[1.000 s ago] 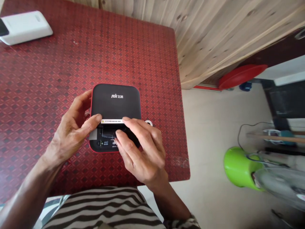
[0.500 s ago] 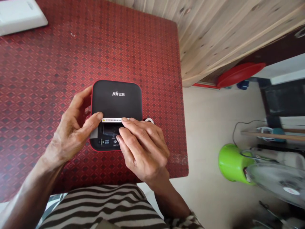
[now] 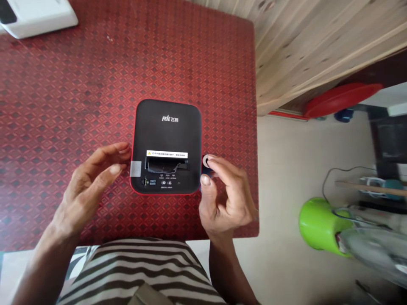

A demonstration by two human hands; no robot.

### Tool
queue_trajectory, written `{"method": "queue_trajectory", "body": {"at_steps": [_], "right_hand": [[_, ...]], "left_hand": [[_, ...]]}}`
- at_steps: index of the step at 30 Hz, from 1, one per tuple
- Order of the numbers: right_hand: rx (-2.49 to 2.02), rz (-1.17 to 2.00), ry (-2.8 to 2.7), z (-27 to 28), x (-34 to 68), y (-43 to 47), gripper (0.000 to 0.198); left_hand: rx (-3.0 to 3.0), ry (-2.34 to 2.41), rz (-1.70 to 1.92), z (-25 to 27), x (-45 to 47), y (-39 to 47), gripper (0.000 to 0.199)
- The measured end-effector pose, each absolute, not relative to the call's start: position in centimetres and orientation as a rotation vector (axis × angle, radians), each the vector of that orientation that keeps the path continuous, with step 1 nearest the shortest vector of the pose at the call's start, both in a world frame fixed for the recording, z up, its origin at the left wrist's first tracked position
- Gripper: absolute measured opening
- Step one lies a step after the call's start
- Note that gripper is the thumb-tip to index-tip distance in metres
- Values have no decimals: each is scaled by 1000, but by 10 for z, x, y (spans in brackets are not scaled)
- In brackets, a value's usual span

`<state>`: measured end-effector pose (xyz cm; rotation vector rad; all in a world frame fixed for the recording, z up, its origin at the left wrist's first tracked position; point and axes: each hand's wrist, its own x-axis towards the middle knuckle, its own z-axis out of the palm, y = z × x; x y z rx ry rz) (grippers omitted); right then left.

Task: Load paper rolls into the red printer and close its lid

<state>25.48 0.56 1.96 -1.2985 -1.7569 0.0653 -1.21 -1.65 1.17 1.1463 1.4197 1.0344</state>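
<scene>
R hand [image 3: 228, 195] moved off FEIE blk box [image 3: 168, 136] top, half-curled, grip unclear; L hand [image 3: 86, 186] half-open, empty.

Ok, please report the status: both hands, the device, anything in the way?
Left hand open, beside black device. Right hand at white ring, grip unclear. Device on red table. No hand over its slot.

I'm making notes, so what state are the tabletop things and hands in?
Black device: flat on table, logo up.
Slot: contents too dark to tell.
White ring: beside the device, partly covered.
Left hand: open, holding nothing visible.
Right hand: curled, at the ring; grip unclear.
White case: partly out of frame.
</scene>
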Motion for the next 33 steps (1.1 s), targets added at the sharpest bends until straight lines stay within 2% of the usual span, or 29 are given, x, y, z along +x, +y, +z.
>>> {"method": "queue_trajectory", "body": {"at_steps": [4, 10, 15, 23, 33], "right_hand": [[-1279, 74, -1782, 19, 248, 4, 23], [-1286, 89, -1782, 16, 249, 3, 25], [-1298, 85, -1787, 14, 249, 4, 25], [-1341, 122, -1723, 5, 251, -1, 41], [-1372, 82, -1728, 5, 247, 2, 40]], "left_hand": [[945, 1375, 1039, 20, -3, -16, 42], [1023, 1414, 1037, 33, 5, -5, 50], [1045, 1472, 1031, 38, 9, 0, 48], [1066, 1480, 1031, 41, 17, 5, 49], [1009, 1399, 1040, 39, 21, 6, 51]]}}
